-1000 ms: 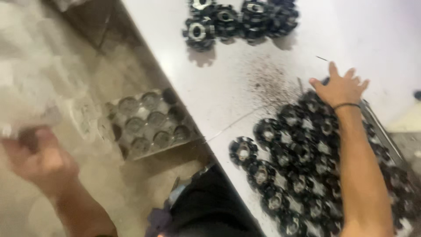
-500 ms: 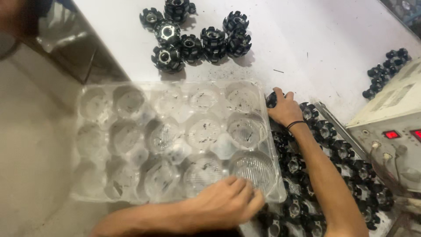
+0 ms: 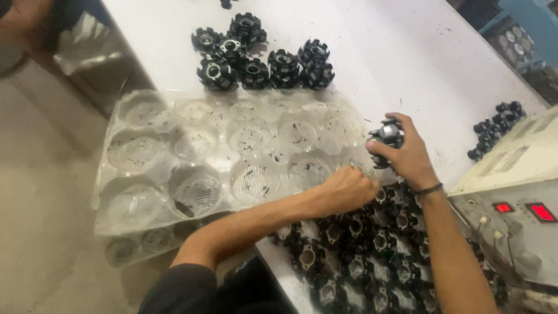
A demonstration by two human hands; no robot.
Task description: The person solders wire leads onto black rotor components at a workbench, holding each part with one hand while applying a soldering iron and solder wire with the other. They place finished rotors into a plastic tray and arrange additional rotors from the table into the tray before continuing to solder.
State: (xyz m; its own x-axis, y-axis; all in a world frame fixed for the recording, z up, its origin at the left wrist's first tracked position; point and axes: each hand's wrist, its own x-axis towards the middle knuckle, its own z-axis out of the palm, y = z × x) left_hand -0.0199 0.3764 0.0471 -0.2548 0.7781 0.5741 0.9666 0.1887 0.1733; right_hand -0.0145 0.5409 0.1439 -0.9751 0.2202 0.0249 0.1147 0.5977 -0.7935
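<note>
We see bright, even light on the white table [image 3: 407,52]. The clear plastic tray [image 3: 232,151] shines with soft glare. Our hands look a little blurry. The floor at the left is dimmer and fuzzy.

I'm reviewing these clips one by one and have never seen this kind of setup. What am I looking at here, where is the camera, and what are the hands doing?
The camera sits on the person's head and looks down, so both arms reach in from the bottom. There is no robot, only two bare hands. The right hand holds one black gear-like part above a white table. The left hand grips the near edge of a clear plastic tray with round pockets, all empty apart from dark specks. A cluster of the same black parts lies beyond the tray, and many more fill a tray below the hands. A pale machine with red displays stands at right.
</note>
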